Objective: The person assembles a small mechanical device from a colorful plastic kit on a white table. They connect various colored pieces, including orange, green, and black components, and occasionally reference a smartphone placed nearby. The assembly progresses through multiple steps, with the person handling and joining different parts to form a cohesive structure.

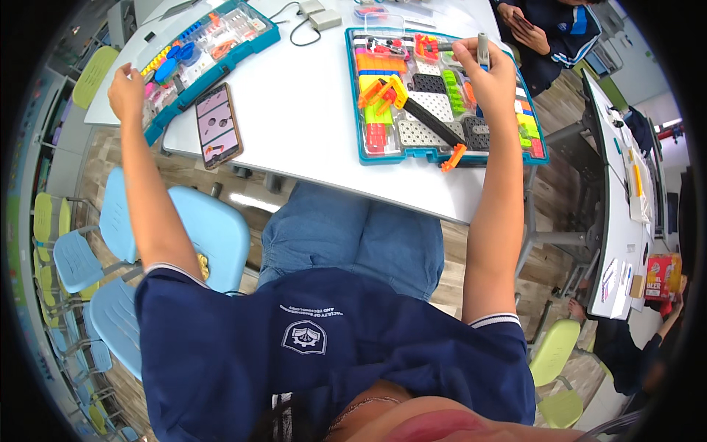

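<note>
My right hand (495, 77) is closed over the right teal parts box (383, 157), its fingers round a grey rod-like piece (482, 50) that stands up from the grip. A darker grey piece reaches left from the fingertips; I cannot tell whether it is held too. Across that box lies a built arm (431, 121) with a black bar, a yellow joint and orange claw ends. My left hand (127, 96) is at the left end of another teal parts box (213, 77), fingers loosely bent and apart, with nothing visible in them. Colourful plastic building parts fill both boxes.
A phone (219, 127) showing pictures of parts lies at the white table's (309, 118) front edge, against the left box. Grey blocks with a cable (320, 16) lie farther back. Another person holding a phone (521, 26) sits at the far right. Blue chairs (210, 228) stand at my left.
</note>
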Demonstrator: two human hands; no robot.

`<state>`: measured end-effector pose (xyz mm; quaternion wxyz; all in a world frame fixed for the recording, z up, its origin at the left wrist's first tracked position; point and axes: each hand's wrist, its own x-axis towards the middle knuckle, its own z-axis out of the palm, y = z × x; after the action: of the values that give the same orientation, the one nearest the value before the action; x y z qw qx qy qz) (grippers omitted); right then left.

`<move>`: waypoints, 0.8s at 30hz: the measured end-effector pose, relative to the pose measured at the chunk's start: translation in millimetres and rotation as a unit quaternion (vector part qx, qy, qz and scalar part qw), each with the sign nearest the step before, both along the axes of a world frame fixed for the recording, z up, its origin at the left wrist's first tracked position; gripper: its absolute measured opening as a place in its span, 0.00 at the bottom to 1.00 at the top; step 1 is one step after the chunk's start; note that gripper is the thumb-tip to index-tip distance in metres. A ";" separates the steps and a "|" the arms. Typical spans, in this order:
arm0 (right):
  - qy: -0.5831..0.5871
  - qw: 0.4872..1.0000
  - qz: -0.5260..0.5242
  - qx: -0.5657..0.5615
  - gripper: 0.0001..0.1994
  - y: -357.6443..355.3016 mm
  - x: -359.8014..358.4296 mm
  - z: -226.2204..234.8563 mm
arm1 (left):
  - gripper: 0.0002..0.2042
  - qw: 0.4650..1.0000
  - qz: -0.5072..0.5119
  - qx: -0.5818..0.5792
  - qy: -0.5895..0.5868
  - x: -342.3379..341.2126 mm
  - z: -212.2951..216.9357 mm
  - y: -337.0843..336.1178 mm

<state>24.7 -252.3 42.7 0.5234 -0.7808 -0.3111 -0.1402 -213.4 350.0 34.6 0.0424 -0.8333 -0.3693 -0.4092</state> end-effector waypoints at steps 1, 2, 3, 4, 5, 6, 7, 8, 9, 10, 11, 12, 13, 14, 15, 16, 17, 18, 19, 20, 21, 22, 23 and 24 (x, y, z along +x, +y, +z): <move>-0.005 1.000 0.002 0.005 0.12 -0.6 0.6 -1.0 | 0.18 0.999 0.005 -0.023 0.027 3.6 -6.6 23.5; -0.008 1.000 0.003 0.014 0.12 -1.1 1.3 -1.7 | 0.18 0.997 0.017 -0.046 0.054 7.1 -12.8 43.8; -0.014 1.000 -0.020 0.000 0.11 -2.6 1.3 -2.4 | 0.18 0.993 -0.046 -0.075 0.079 9.1 -22.8 58.5; -0.012 1.000 -0.026 -0.004 0.11 -2.6 2.4 -2.4 | 0.18 0.987 -0.087 -0.083 0.105 11.4 -35.6 68.0; -0.013 1.000 -0.026 -0.006 0.11 -4.3 2.9 -2.1 | 0.18 0.980 -0.115 -0.089 0.136 12.0 -46.7 73.7; -0.019 0.999 -0.025 -0.006 0.11 -4.9 3.7 -2.0 | 0.17 0.970 -0.126 -0.110 0.177 13.2 -52.7 77.6; -0.024 0.999 -0.028 -0.002 0.11 -5.8 4.2 -2.0 | 0.17 0.971 -0.117 -0.125 0.165 16.3 -56.7 78.5; -0.017 0.999 -0.031 0.005 0.10 -6.4 4.6 -2.1 | 0.17 0.972 -0.115 -0.098 0.178 18.4 -58.3 77.3; -0.017 1.000 -0.020 0.016 0.10 -6.6 5.2 -1.4 | 0.16 0.972 -0.093 -0.088 0.199 20.7 -54.8 76.0; -0.011 1.000 -0.016 0.023 0.10 -5.2 5.8 -1.4 | 0.16 0.972 -0.065 -0.080 0.212 20.7 -49.2 74.0; 0.001 1.000 -0.009 0.023 0.10 -6.6 5.4 -0.6 | 0.16 0.967 -0.051 -0.082 0.237 19.7 -43.9 71.0; 0.002 1.000 -0.019 0.015 0.10 -6.5 5.6 -0.2 | 0.16 0.961 -0.030 -0.082 0.262 19.7 -38.0 68.7; 0.001 1.000 -0.022 0.006 0.11 -6.6 5.1 -0.6 | 0.16 0.953 -0.016 -0.083 0.290 18.5 -32.2 67.7; -0.002 1.000 -0.030 0.000 0.11 -7.3 5.1 -0.4 | 0.16 0.942 0.000 -0.078 0.326 20.1 -26.9 68.5; 0.003 0.999 -0.032 0.000 0.11 -7.4 5.5 -0.2 | 0.17 0.929 0.015 -0.061 0.364 22.2 -23.4 70.7; 0.005 1.000 -0.031 0.002 0.11 -8.0 5.9 0.1 | 0.18 0.927 0.029 -0.077 0.365 24.5 -22.3 74.0; 0.006 1.000 -0.029 0.005 0.10 -8.4 6.6 0.5 | 0.19 0.924 0.042 -0.082 0.371 26.9 -22.2 78.6; 0.006 0.999 -0.032 0.007 0.10 -8.7 7.2 0.7 | 0.20 0.924 0.052 -0.080 0.371 28.4 -24.0 84.0; 0.007 0.999 -0.033 0.009 0.11 -9.3 7.5 0.8 | 0.21 0.924 0.055 -0.103 0.363 30.7 -25.5 90.2; 0.007 0.999 -0.034 0.011 0.11 -9.8 7.8 0.8 | 0.22 0.928 0.055 -0.119 0.349 33.9 -26.2 96.6; 0.007 0.999 -0.045 0.003 0.11 -10.0 8.2 0.7 | 0.23 0.926 0.065 -0.133 0.347 36.0 -28.3 101.6; 0.008 0.999 -0.042 0.000 0.11 -10.4 8.4 0.6 | 0.23 0.926 0.053 -0.135 0.348 37.2 -29.5 105.6; 0.008 0.999 -0.038 -0.002 0.11 -10.3 8.9 0.8 | 0.24 0.922 0.051 -0.135 0.360 38.1 -27.6 109.8; 0.009 0.999 -0.035 -0.005 0.11 -10.1 9.2 0.7 | 0.24 0.913 0.060 -0.133 0.381 38.3 -25.8 113.3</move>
<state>33.9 -262.4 43.5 0.5174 -0.7947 -0.2798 -0.1497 -175.1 463.4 8.8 0.0930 -0.9003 -0.4252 -0.0044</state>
